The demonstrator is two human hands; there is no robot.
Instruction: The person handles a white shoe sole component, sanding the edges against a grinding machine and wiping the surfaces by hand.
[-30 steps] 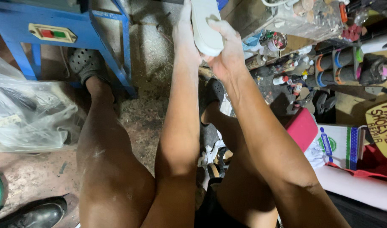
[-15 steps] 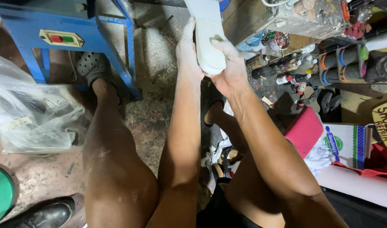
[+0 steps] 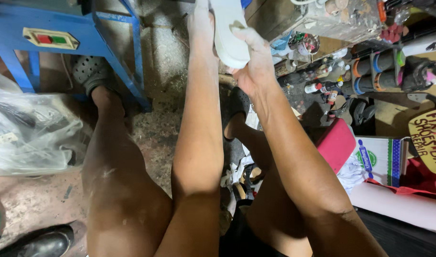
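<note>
Two hands hold one white shoe sole [image 3: 229,33] up at the top edge of the view, where its upper end is cut off by the frame. The right hand [image 3: 253,66] is closed around the sole's lower, rounded end, thumb and fingers pressed on its face, skin dusted pale. The left hand [image 3: 201,28] lies flat along the sole's left side; its fingertips run out of the frame, so how far it wraps round cannot be told. Both forearms stretch forward over bare knees and hide much of the floor [image 3: 165,57] between the legs. Beneath the right forearm a foot in a dark perforated clog [image 3: 238,102] is half covered; the other foot, in a grey clog [image 3: 90,72], rests by the leg of a blue metal stand [image 3: 108,35]. A crumpled clear plastic bag [image 3: 30,128] lies at the left edge. Small bottles and tubes [image 3: 322,88], too small to make out, crowd the floor on the right, near a red pad [image 3: 337,143]. A black shoe [image 3: 37,242] sits at the bottom left corner, partly cut off.
</note>
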